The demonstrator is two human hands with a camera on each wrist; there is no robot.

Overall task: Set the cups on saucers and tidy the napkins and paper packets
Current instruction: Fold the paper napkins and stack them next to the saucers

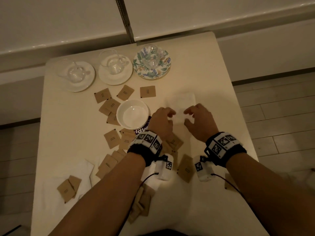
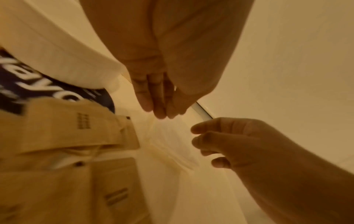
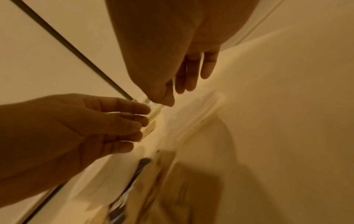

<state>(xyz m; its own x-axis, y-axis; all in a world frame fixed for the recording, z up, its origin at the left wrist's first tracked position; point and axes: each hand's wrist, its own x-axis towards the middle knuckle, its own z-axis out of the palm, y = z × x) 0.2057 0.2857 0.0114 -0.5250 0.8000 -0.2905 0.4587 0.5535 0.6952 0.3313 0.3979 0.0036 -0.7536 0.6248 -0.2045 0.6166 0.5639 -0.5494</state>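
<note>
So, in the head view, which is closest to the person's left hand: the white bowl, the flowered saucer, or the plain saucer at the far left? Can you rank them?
From the left hand, nearest first:
1. White bowl, just to the hand's left, almost beside it.
2. Flowered saucer, farther back on the table, slightly to the right.
3. Far-left plain saucer, at the back left corner, farthest away.
</note>
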